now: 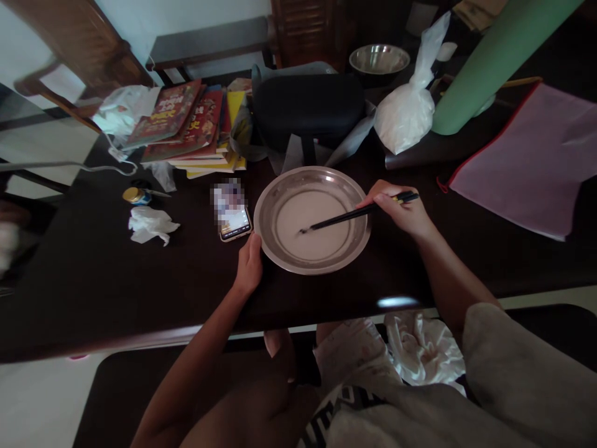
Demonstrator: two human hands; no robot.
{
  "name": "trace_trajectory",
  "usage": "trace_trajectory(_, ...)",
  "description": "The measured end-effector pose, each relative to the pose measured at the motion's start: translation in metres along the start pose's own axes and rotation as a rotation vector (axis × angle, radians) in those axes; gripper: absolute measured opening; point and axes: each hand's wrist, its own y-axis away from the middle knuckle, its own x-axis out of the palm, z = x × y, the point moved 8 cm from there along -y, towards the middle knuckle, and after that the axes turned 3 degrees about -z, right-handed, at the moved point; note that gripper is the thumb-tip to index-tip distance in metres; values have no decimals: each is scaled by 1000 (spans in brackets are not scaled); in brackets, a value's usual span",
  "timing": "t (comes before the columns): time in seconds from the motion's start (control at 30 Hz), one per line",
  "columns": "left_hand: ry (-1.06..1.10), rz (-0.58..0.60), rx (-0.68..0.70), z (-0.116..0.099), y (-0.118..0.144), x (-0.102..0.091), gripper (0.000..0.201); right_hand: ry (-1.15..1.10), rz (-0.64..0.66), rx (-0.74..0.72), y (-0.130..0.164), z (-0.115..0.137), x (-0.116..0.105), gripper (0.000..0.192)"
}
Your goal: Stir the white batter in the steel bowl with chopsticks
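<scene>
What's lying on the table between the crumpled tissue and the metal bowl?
In the head view, a phone lies between the crumpled tissue and the metal bowl, close beside the bowl's left rim, just above the left hand.

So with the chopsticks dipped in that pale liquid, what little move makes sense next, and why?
Probably a small circular sweep of the chopsticks through the pale liquid. Their tips already sit in it near the middle of the metal bowl, the right hand grips them at the far end, and the left hand braces the rim, so the bowl looks steadied for stirring.
</scene>
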Motion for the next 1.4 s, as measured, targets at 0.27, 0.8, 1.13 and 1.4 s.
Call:
trace_trajectory(0.27, -7, 4, -8, -4, 1, 1, 63, -81, -94, 57, 0, -8, -9, 37)
trace_trajectory(0.8, -10, 4, 3, -6, 1, 1, 60, 6, -23, 1, -1, 1, -2, 35)
trace_trajectory(1.13, 4, 12, -15, -4, 0, 1, 60, -10, 13, -8, 0, 1, 0, 34)
trace_trajectory(1.4, -12, 14, 9, -5, 0, 1, 61, -74, -32, 32, 0, -3, -5, 36)
